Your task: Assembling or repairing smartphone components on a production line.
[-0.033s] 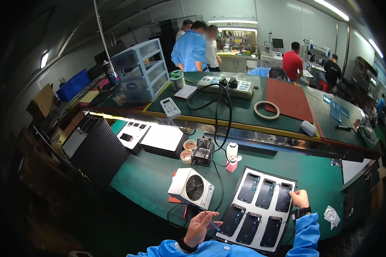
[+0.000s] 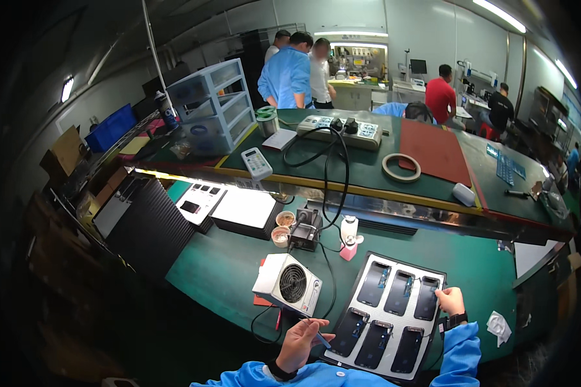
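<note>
Blue sleeves frame the nearest part of our view, and between them sits the tray (image 2: 432,335), a pale flat carrier lying on the green bench (image 2: 226,271) and holding six dark phone shells in two rows of three. Our left hand (image 2: 300,344) hovers just left of the tray's near corner, its fingers (image 2: 316,329) curled together around a thin blue-tipped tool (image 2: 321,339) that points toward the tray. Our right hand (image 2: 450,300) rests on the tray's right edge beside the upper row, fingers bent and touching the rim; we cannot tell whether they pinch anything. A crumpled white wipe (image 2: 499,325) lies on the bench to the right of the tray. Just left of the tray stands a small white fan unit (image 2: 288,284), tilted, with its round grille facing up. Beyond the tray, a pink and white bottle (image 2: 348,240) stands near its far edge, and further left of that sit a black soldering stand (image 2: 305,228) and two small round cups (image 2: 283,227). Further still, on the raised shelf behind the tray, we see a white power strip (image 2: 342,131) with black cables, a roll of tape (image 2: 401,168) and a red mat (image 2: 436,151). Well beyond, several people stand and sit at other stations.
</note>
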Available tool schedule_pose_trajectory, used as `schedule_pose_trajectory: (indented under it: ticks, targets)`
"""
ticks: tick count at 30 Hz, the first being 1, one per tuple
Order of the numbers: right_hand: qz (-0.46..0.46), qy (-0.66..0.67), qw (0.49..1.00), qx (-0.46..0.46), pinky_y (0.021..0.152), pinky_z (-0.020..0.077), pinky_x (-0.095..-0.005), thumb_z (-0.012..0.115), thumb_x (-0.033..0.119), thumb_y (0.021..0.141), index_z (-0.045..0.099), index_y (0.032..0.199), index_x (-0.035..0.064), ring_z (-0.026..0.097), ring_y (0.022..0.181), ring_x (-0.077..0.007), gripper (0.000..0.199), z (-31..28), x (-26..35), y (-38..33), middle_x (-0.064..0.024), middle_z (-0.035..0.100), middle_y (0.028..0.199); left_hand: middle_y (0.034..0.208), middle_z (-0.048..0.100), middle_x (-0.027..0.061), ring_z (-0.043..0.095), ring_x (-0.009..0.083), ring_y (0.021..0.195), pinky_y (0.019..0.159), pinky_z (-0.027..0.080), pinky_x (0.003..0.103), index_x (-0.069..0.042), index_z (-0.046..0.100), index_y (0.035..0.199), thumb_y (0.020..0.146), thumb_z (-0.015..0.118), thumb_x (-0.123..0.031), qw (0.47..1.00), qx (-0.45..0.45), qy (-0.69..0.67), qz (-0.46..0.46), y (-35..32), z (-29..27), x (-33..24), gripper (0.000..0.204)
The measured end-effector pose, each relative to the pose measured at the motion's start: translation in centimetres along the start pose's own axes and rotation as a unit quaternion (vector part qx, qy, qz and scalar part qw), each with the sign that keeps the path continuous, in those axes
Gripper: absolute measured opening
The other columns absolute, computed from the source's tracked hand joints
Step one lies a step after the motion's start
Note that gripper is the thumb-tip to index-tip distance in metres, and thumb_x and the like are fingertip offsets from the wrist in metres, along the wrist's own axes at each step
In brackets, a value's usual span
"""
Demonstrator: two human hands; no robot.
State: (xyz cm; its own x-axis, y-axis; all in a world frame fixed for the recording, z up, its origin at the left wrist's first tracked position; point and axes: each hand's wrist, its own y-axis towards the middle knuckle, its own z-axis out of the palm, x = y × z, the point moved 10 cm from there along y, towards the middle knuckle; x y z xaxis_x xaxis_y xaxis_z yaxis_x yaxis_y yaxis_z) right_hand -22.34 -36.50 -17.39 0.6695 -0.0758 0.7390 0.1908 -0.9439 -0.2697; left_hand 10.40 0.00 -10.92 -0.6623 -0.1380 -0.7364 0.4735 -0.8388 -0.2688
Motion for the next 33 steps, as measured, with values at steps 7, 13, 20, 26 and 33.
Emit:
schedule_pose_trajectory:
  ticks: [7, 13, 20, 26, 33]
  targets:
    - [-0.038, 0.09, 0.994, -0.039, 0.045, 0.0448, -0.0265, 0.072, 0.017, 0.084, 0.066, 0.088, -0.0082, 0.059, 0.051, -0.0106, 0.026, -1.1, -0.3, -1.5, -0.0062, 0.064, 0.063, 0.117, 0.062, 0.0129, 0.07, 0.0317, 0.098, 0.091, 0.056, 0.043, 0.0, 0.06, 0.112, 0.101, 0.056, -0.024, 1.0, -0.015, 0.005, -0.005, 0.3, -0.4, 0.3, 0.027]
    - [-0.069, 0.115, 0.987, -0.091, 0.046, 0.0393, -0.0263, 0.069, 0.012, 0.086, 0.062, 0.094, -0.0044, 0.051, 0.05, -0.0078, 0.019, -4.0, 0.7, -7.4, -0.001, 0.057, 0.059, 0.117, 0.062, 0.0129, 0.069, 0.0324, 0.099, 0.092, 0.056, 0.042, 0.0, 0.06, 0.113, 0.101, 0.057, -0.024, 1.0, -0.015, 0.017, -0.005, 0.4, -0.2, 0.3, 0.027]
    - [-0.135, -0.036, 0.986, -0.093, 0.062, 0.047, -0.0338, 0.066, 0.017, 0.09, 0.064, 0.099, -0.0006, 0.059, 0.066, -0.0197, 0.02, -6.2, 10.3, -21.5, -0.0092, 0.061, 0.073, 0.123, 0.058, 0.0149, 0.066, 0.0289, 0.107, 0.096, 0.052, 0.039, 0.002, 0.062, 0.114, 0.102, 0.054, -0.019, 0.995, 0.068, 0.065, 0.02, 0.2, 1.5, 0.0, 0.026]
    - [-0.181, 0.036, 0.978, 0.092, 0.06, 0.0474, -0.0311, 0.07, 0.01, 0.086, 0.065, 0.11, -0.0002, 0.056, 0.064, -0.0154, 0.026, 0.3, 17.2, -28.8, -0.0092, 0.06, 0.071, 0.128, 0.053, 0.0118, 0.057, 0.0188, 0.113, 0.096, 0.047, 0.031, 0.001, 0.065, 0.118, 0.096, 0.06, -0.006, 0.964, 0.224, 0.136, 0.036, -1.7, 6.1, -0.6, 0.024]
    - [-0.332, 0.018, 0.917, 0.219, 0.062, 0.0494, -0.0287, 0.078, 0.014, 0.082, 0.063, 0.117, 0.0018, 0.061, 0.068, -0.0178, 0.04, 5.7, 21.5, -32.2, -0.0107, 0.063, 0.086, 0.127, 0.05, 0.0132, 0.055, 0.0208, 0.107, 0.091, 0.046, 0.033, -0.005, 0.071, 0.108, 0.09, 0.07, -0.013, 0.911, 0.315, 0.234, 0.127, -4.4, 10.5, -1.0, 0.019]
